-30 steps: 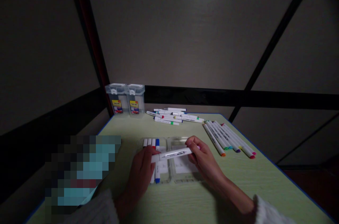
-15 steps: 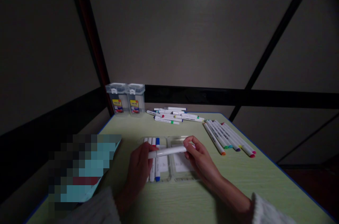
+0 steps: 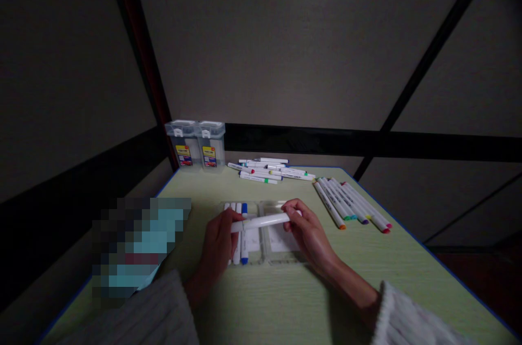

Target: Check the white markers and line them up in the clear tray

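A white marker [image 3: 267, 220] is held nearly level between my two hands. My left hand [image 3: 218, 242] pinches its grey-white left end, and the fingers of my right hand [image 3: 306, 228] close on its right end. Beneath lies an opened clear plastic case [image 3: 264, 252] with paper inserts. Several white markers stand side by side in its left half, one of them a blue-ended marker [image 3: 244, 244]. My left hand partly covers the others. The right half of the case shows a white insert and no marker.
Two clear lidded boxes [image 3: 210, 146] stand at the back left. A loose pile of markers [image 3: 269, 171] lies at the back, and a row of colour-tipped markers [image 3: 346, 204] on the right. A pixelated light-blue item [image 3: 155, 236] lies on the left of the green table [image 3: 269, 307].
The whole table scene appears slightly higher in the view. Both hands keep hold of the marker, which has turned slightly.
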Motion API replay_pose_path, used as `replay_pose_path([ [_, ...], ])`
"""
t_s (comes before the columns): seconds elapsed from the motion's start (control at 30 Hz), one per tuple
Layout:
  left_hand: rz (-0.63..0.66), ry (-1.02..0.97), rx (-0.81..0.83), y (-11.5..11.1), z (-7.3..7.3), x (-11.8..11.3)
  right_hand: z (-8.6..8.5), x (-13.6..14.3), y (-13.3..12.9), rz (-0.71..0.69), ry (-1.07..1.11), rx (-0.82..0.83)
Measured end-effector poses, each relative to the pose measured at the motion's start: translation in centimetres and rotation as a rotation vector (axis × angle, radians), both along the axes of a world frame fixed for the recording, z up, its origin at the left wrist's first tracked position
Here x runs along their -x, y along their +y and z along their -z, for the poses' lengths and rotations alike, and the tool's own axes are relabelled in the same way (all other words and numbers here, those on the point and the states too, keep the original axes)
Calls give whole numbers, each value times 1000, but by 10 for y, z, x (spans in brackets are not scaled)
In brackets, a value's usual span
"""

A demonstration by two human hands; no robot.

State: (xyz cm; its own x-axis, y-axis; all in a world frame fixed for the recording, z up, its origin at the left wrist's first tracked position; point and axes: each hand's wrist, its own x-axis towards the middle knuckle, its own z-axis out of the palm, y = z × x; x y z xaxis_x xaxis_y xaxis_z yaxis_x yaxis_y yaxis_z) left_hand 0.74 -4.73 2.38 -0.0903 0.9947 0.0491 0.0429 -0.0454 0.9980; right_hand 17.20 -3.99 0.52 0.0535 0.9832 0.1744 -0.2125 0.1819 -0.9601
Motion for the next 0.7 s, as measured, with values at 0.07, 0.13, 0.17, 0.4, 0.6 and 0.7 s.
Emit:
replay_pose_path([
  [0.07, 5, -1, -12, -2, 0, -1, -1, -1, -1, -3, -29, 10],
  [0.13, 9, 6, -24, -3, 0, -1, -1, -2, -1, 16, -61, 39],
  [0.17, 8, 11, -27, -4, 2, -1, -1, -2, -1, 31, -70, 59],
  [0.4, 6, 50, -81, -8, 10, 0, -1, -1, 1, 53, -67, 127],
  [0.6, -40, 70, -104, -4, 2, 1, 2, -1, 1, 39, -89, 30],
  [0.7, -22, 60, -137, 0, 2, 2, 4, -2, 0, 57, -134, -14],
])
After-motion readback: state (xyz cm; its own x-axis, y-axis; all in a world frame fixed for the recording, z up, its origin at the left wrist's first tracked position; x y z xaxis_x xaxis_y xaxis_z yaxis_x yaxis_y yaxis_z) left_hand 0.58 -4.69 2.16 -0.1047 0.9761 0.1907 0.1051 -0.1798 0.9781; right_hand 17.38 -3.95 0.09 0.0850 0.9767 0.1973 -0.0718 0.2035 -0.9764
